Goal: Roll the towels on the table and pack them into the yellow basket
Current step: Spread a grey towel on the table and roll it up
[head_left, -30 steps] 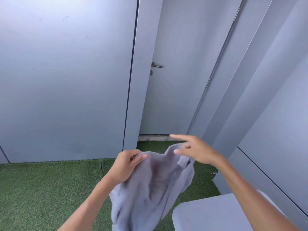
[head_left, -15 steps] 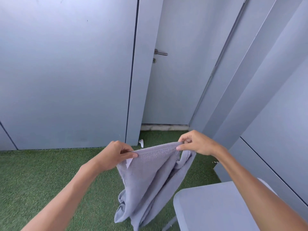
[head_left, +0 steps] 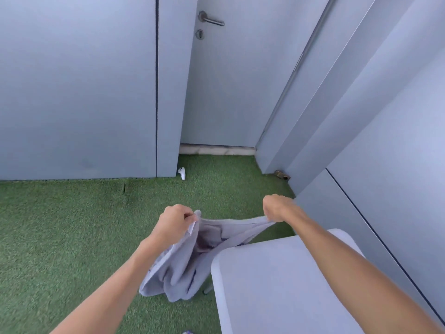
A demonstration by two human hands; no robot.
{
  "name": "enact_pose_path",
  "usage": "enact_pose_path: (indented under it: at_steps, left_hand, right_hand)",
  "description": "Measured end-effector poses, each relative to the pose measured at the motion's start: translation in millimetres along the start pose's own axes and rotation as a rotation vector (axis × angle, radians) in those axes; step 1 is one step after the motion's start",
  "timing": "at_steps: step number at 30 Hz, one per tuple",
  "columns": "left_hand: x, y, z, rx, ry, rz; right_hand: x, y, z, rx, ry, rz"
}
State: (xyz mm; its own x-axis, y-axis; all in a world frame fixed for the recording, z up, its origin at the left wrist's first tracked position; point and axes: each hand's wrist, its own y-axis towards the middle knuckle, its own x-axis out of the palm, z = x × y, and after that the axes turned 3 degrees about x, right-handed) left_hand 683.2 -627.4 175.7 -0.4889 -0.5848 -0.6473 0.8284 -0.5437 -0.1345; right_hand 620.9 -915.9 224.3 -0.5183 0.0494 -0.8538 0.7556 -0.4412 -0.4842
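Observation:
A pale grey towel (head_left: 185, 263) hangs in the air over the green turf, just left of the white table (head_left: 284, 285). My left hand (head_left: 174, 221) pinches its upper left corner. My right hand (head_left: 277, 207) grips the upper right corner, and the top edge sags between the two hands. The rest of the towel droops in loose folds beside the table's left edge. The yellow basket is not in view.
Grey wall panels and a door with a metal handle (head_left: 212, 19) stand ahead. A small white object (head_left: 182, 173) lies on the turf by the door frame. A grey wall (head_left: 385, 165) runs close along the table's right side.
Both hands have spread apart and moved lower, stretching the towel's top edge wider. The view has tilted down, showing more of the table and turf.

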Motion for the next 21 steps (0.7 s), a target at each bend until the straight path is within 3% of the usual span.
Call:
enact_pose_path:
  at_steps: [5, 9, 13, 16, 21]
  left_hand:
    - [71, 29, 3, -0.054, 0.049, 0.044]
    - [115, 43, 2, -0.060, 0.080, 0.105]
    - [156, 39, 3, -0.069, 0.076, 0.187]
    - [185, 26, -6, -0.087, 0.053, 0.164]
    - [202, 3, -17, -0.071, 0.089, 0.169]
  right_hand:
    - [32, 66, 104, 0.203, 0.184, 0.197]
    - [51, 98, 205, 0.387, 0.378, 0.245]
    - [79, 108, 286, 0.611, 0.526, 0.443]
    - [121, 110, 321, 0.664, 0.573, 0.513]
    - [203, 105, 350, 0.637, 0.647, 0.454]
